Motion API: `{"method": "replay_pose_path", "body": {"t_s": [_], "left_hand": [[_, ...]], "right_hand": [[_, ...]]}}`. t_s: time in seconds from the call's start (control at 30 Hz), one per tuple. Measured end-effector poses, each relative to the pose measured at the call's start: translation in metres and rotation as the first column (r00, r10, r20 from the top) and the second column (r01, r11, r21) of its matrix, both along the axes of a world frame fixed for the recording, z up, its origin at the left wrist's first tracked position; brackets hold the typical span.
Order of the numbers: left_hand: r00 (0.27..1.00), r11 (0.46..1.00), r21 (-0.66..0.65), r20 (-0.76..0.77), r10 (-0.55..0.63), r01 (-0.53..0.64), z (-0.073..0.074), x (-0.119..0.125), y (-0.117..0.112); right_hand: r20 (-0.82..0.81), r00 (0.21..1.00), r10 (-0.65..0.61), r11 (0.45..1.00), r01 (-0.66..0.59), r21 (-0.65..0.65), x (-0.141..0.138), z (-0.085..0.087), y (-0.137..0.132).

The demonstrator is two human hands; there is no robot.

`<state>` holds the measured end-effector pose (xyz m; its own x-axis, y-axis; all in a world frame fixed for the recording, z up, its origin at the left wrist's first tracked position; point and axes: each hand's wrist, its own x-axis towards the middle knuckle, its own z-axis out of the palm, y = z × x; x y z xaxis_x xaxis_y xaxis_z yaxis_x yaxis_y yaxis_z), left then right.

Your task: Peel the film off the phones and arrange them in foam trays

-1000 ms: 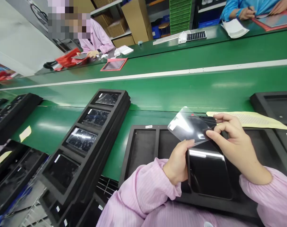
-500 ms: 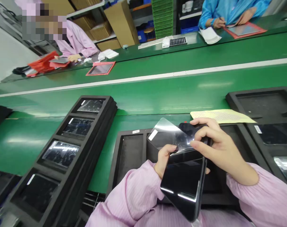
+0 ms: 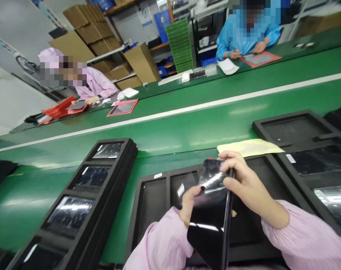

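We hold the black screen (image 3: 207, 215) above the tray (image 3: 153, 202), long axis running away from us; our left hand (image 3: 189, 205) grips its left edge, our right hand (image 3: 240, 176) curls at its far right corner, whether pinching we cannot tell

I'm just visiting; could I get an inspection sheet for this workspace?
Surface: green bench with a white strip.
Job's things: black device, tilted, above a compartmented foam tray.
Clutter: yellow sheet by the tray's far edge.
Hands: left hand grips the device's left side; right hand touches its far end.
Cables: dark loop by the far left wall, possibly a cable.
Surroundings: co-workers in pink and blue, cardboard boxes, green crates.
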<state>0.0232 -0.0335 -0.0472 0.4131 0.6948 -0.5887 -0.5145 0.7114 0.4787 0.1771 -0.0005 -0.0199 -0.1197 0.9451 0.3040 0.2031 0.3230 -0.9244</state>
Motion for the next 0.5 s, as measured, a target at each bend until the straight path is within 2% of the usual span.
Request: {"method": "replay_pose_path", "body": {"t_s": [0.03, 0.1, 0.17, 0.23, 0.27, 0.33, 0.43, 0.5], "left_hand": [[0.998, 0.999, -0.007, 0.049, -0.032, 0.033, 0.003, 0.001, 0.001], [0.996, 0.999, -0.005, 0.088, -0.035, 0.035, 0.007, 0.004, 0.004], [0.996, 0.995, 0.043, 0.017, 0.089, -0.09, 0.01, 0.005, 0.006], [0.971, 0.968, 0.119, -0.067, 0.228, -0.219, 0.012, 0.006, 0.007], [0.959, 0.956, 0.149, -0.092, 0.269, -0.254, 0.013, 0.007, 0.007], [0.955, 0.952, 0.16, -0.102, 0.278, -0.26, 0.014, 0.008, 0.007], [0.948, 0.955, 0.107, -0.127, 0.291, -0.278, 0.014, 0.008, 0.006], [0.945, 0.954, 0.082, -0.132, 0.299, -0.29, 0.015, 0.006, 0.006]], "right_hand": [[-0.056, 0.998, -0.026, 0.996, 0.021, -0.082, 0.002, -0.004, 0.005], [-0.056, 0.997, -0.06, 0.981, 0.049, -0.188, 0.008, -0.007, 0.013], [0.032, 0.999, -0.012, 0.973, 0.019, -0.228, 0.012, -0.005, 0.014], [0.087, 0.995, 0.058, 0.964, -0.033, -0.265, 0.012, 0.001, 0.009], [0.101, 0.992, 0.079, 0.957, -0.047, -0.286, 0.011, 0.005, 0.005], [0.103, 0.992, 0.07, 0.943, -0.032, -0.33, 0.009, 0.01, -0.001], [0.075, 0.995, -0.062, 0.919, 0.086, -0.384, 0.022, 0.015, 0.004], [0.055, 0.975, -0.215, 0.894, 0.219, -0.39, 0.047, 0.021, 0.019]]}}
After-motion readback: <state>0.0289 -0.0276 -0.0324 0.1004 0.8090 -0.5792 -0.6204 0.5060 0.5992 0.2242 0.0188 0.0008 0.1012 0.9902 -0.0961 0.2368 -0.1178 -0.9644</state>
